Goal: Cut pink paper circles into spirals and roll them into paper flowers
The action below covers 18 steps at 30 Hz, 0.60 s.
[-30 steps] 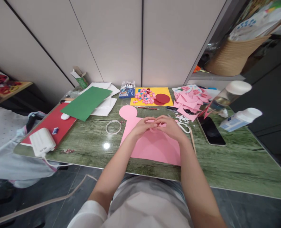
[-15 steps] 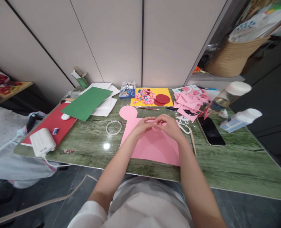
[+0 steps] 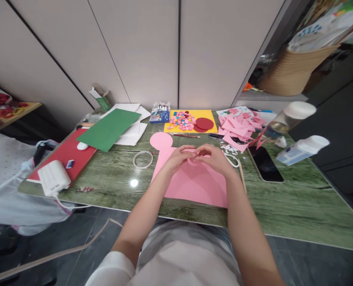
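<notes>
My left hand point(image 3: 181, 157) and my right hand point(image 3: 211, 157) meet above a pink sheet of paper point(image 3: 197, 188). Between their fingertips is a small curved piece of pink paper point(image 3: 192, 162), partly hidden by the fingers. Both hands are closed on it, fingers bent inward. A pink paper circle point(image 3: 161, 141) lies at the sheet's upper left corner. Left of the sheet rests a roll of tape point(image 3: 143, 159), seen as a pale ring. White-handled scissors point(image 3: 232, 160) lie just beyond my right hand, partly covered by it.
Colourful pompoms point(image 3: 182, 120) and red circles point(image 3: 204, 124) lie on yellow paper point(image 3: 214, 116). Pink paper scraps point(image 3: 237, 125), a phone point(image 3: 265, 164) and a white bottle point(image 3: 303, 151) are at the right. Green paper point(image 3: 109, 129) and a white power bank point(image 3: 54, 178) are at the left.
The pink piece between my fingertips has turned and shows more of its curved edge. Both hands shift only slightly; the table items stay in place.
</notes>
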Each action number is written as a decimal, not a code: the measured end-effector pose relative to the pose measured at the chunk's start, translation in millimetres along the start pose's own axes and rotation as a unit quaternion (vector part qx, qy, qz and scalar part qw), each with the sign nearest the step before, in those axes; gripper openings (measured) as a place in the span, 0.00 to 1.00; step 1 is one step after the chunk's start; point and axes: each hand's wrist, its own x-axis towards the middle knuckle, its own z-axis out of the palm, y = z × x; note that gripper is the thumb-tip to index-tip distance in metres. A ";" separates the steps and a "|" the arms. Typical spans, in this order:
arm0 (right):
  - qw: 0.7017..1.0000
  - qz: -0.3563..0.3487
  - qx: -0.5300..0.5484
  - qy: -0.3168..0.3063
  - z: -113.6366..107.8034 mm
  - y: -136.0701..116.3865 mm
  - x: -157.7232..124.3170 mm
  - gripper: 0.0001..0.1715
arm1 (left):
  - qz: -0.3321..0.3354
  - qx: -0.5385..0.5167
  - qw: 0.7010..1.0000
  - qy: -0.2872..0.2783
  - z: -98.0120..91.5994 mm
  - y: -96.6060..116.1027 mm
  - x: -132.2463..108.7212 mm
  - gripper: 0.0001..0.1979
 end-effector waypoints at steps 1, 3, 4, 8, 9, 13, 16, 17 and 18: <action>1.000 0.004 0.007 -0.012 -1.1 0.6 0.0 0.10 | 0.000 0.003 1.000 -0.005 -0.5 0.6 0.0 0.21; 0.999 0.005 0.013 -0.032 -2.0 2.0 0.6 0.12 | 0.001 0.018 1.000 -0.017 -1.1 1.6 -0.2 0.20; 0.999 0.002 0.013 -0.040 -1.8 2.8 1.0 0.12 | 0.002 0.028 0.999 -0.019 -1.2 1.9 -0.3 0.20; 0.999 -0.012 -0.003 -0.039 1.2 5.8 2.8 0.09 | 0.025 0.073 0.997 -0.009 -0.8 0.8 -1.1 0.21; 0.999 -0.014 -0.011 -0.032 2.1 6.3 3.1 0.08 | 0.030 0.079 0.996 -0.005 -0.3 0.5 -1.6 0.21; 0.999 -0.021 -0.037 -0.001 5.1 5.8 3.4 0.07 | 0.026 0.065 0.997 0.008 4.3 0.8 -3.6 0.20; 0.999 -0.022 -0.045 0.012 6.7 3.8 3.4 0.05 | 0.017 0.034 0.999 0.006 7.0 0.9 -3.7 0.19; 0.999 -0.021 -0.043 0.015 7.2 3.2 3.4 0.05 | 0.017 0.030 0.999 0.006 7.2 0.5 -3.2 0.20; 0.999 -0.021 -0.042 0.017 7.5 2.7 3.4 0.04 | 0.019 0.029 0.999 0.008 7.1 -0.2 -2.6 0.20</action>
